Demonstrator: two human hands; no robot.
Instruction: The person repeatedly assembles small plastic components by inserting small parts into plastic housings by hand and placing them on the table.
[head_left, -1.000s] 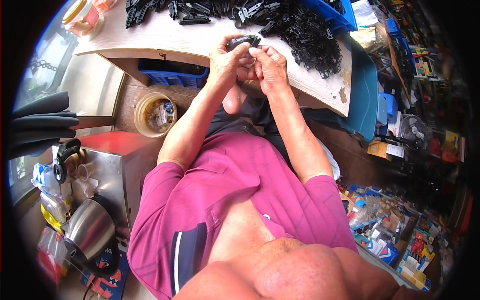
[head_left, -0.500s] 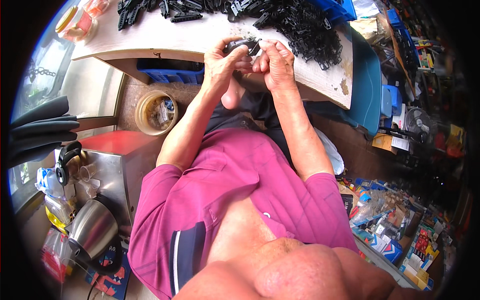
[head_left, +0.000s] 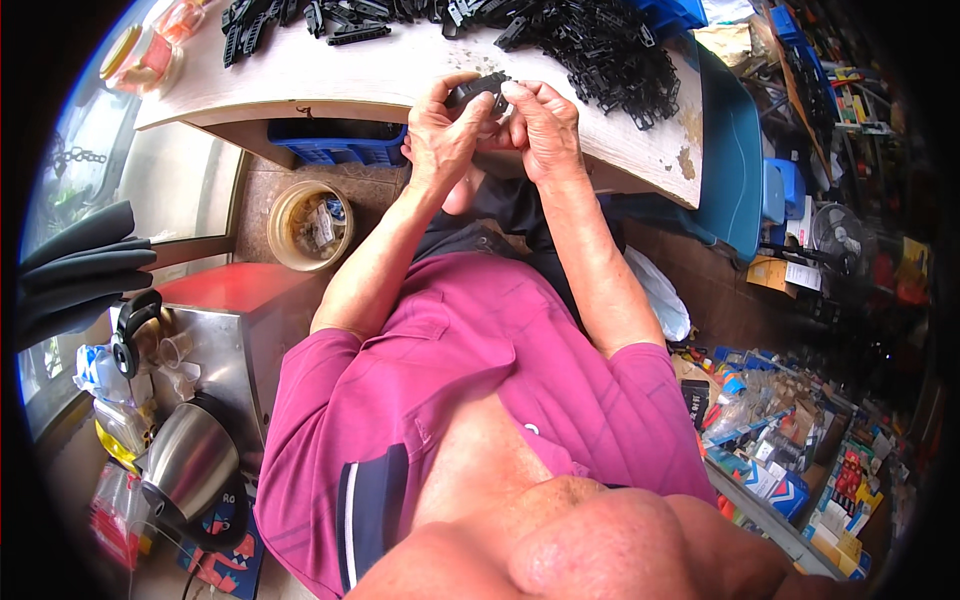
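Between my two hands, just over the table's near edge, is a small black plastic part. My left hand has its fingers wrapped round the part's left side. The fingertips of my right hand are pinched at the part's right end; whether they also hold some smaller piece is hidden. Beyond my hands a large heap of black plastic parts covers the right of the white table. More long black parts lie along its far side.
A blue crate sits below the table, and a round bin stands on the floor at left. A teal chair is against the table's right end. A steel kettle and a red-topped metal cabinet are at lower left.
My right fingertips have moved slightly left and closer against the black part. The part has turned a little in my left hand. The whole view has shifted slightly.
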